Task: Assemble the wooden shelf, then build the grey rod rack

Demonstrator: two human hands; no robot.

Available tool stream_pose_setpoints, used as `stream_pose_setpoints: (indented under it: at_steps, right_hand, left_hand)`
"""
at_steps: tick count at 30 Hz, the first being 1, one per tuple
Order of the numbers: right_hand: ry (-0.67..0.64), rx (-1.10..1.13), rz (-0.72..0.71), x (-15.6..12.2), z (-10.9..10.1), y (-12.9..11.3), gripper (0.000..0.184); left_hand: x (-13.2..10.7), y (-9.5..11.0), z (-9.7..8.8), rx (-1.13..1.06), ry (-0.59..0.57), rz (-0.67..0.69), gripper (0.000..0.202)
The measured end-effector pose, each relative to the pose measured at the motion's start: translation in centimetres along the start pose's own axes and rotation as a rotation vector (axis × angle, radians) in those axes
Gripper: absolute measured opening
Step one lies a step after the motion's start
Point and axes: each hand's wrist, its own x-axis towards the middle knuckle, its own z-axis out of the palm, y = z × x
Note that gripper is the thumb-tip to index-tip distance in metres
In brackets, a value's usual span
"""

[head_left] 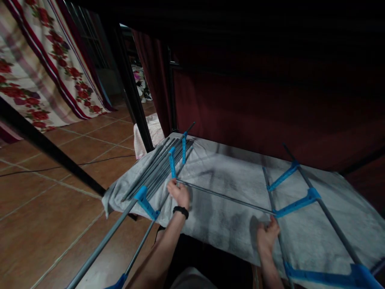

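My left hand [179, 193], with a black band at the wrist, is closed round the left end of a thin grey metal rod [224, 196] where it meets a blue plastic connector [172, 162]. My right hand [267, 234] is closed round the rod's right end, beside another blue connector [296, 204] on a grey pole frame [327, 216]. The rod lies across a grey-white cloth [228, 224] spread over a low surface. A bundle of loose grey rods [164, 164] lies on the cloth's left part, just beyond my left hand.
Two long grey poles with blue connectors [146, 202] run off the cloth toward the lower left over a brown tiled floor [45, 208]. A dark red curtain [270, 100] hangs behind. A black post [132, 92] and a flowered cloth [39, 68] stand at the left.
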Motion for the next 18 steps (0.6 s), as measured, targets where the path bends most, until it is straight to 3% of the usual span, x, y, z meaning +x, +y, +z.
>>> stream_pose_setpoints:
  at_steps: [3,6,9,11,12,14,16,18]
  right_hand:
    - [-0.078,0.005,-0.105,-3.6,2.2,-2.0,0.043]
    - [-0.153,-0.094,-0.171,-4.9,3.1,-2.9,0.039]
    - [-0.177,-0.114,-0.182,-4.7,2.9,-2.8,0.039]
    - [-0.184,-0.116,-0.188,-4.6,2.6,-2.7,0.038]
    - [-0.186,-0.118,-0.188,-4.6,2.5,-2.6,0.038]
    - [-0.189,-0.121,-0.185,-4.8,2.4,-2.7,0.039]
    - [-0.195,-0.12,-0.178,-5.1,2.4,-2.8,0.041]
    - [-0.203,-0.126,-0.161,-5.2,2.5,-3.0,0.042]
  left_hand:
    - [-3.3,6.9,1.4,-0.3,-0.087,0.195,0.029]
    - [-4.0,17.5,3.0,-0.5,-0.144,0.441,0.026]
    - [-0.3,28.8,3.8,-0.487,-0.214,0.767,0.018]
    - [4.3,34.1,3.3,-0.304,-0.296,0.974,0.009]
    - [7.0,35.5,2.7,-0.184,-0.329,1.065,0.017]
    - [12.3,35.6,0.8,0.076,-0.387,1.146,0.059]
    - [16.5,32.5,-1.5,0.301,-0.402,1.043,0.062]
    - [18.9,27.7,-3.6,0.355,-0.396,0.812,0.055]
